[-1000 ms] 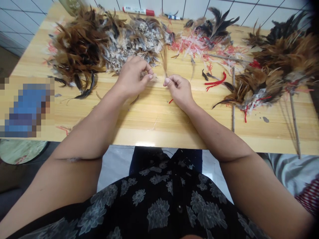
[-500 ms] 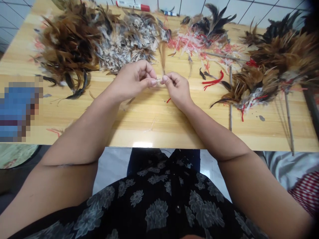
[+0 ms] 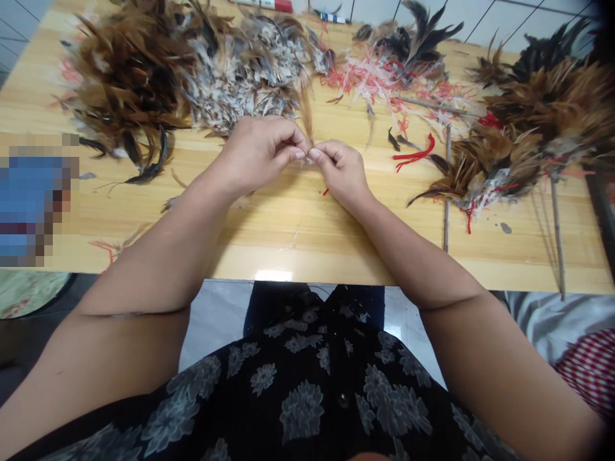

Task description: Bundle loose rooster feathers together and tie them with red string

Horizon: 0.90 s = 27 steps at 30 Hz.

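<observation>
Over one table (image 3: 346,243), the right hand (image 3: 340,173) clamps one brown feather tuft (image 3: 306,109) by its base; the left hand (image 3: 264,152) is pinched together just beside it, contents too small to confirm. I count two markers (image 3: 335,18) behind.

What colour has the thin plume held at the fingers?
The plume is golden brown, best seen in the head view.

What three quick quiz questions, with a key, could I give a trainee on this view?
1. Pick one: what stands up where the left hand and right hand meet the eye closest together? A, a twig; B, a wisp of brown feather; C, a marker.
2. True or false: the two hands are held far apart.
3. Fill in: the heap of grey-white feathers lies beyond the ___ hand.

Key: 1 B; 2 false; 3 left.
</observation>
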{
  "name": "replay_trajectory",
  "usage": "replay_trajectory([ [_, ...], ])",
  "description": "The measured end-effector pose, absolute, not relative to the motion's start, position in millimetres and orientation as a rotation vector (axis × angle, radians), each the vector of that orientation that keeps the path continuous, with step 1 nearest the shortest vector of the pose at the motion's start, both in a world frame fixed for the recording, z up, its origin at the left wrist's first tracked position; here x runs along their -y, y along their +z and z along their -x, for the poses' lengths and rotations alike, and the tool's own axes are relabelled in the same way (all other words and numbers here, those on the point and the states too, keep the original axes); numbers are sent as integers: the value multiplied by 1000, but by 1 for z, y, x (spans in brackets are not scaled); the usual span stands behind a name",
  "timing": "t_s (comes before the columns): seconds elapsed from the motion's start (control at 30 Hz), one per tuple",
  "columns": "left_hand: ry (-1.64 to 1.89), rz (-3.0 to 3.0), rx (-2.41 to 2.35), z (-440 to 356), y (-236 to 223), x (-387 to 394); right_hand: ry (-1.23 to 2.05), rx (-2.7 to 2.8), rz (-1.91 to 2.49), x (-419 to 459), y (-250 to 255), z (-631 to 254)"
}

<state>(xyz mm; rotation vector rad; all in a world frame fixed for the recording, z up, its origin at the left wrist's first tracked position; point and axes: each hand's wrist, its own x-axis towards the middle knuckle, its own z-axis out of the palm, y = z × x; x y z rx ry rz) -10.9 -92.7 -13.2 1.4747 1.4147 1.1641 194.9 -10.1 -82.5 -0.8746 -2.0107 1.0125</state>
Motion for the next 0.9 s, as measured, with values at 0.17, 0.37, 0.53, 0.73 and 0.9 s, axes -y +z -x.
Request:
replay_trajectory([
  [0.17,1336,-1073,-1284,8,-17,92,1136,2032,862,16,-74,-193],
  [0.37,1394,-1361,-1299,2,-6,97,1248,1951,884,17,-74,-192],
  [0.53,1543,-1303,-1505,8,-4,93,1347,1794,896,19,-69,-193],
  [0.73,1285,-1191,-1265,3,-25,89,1417,1787,853,23,-64,-193],
  [0.9,1241,-1012,-1146,-7,-21,92,1475,1812,759,21,-67,-191],
])
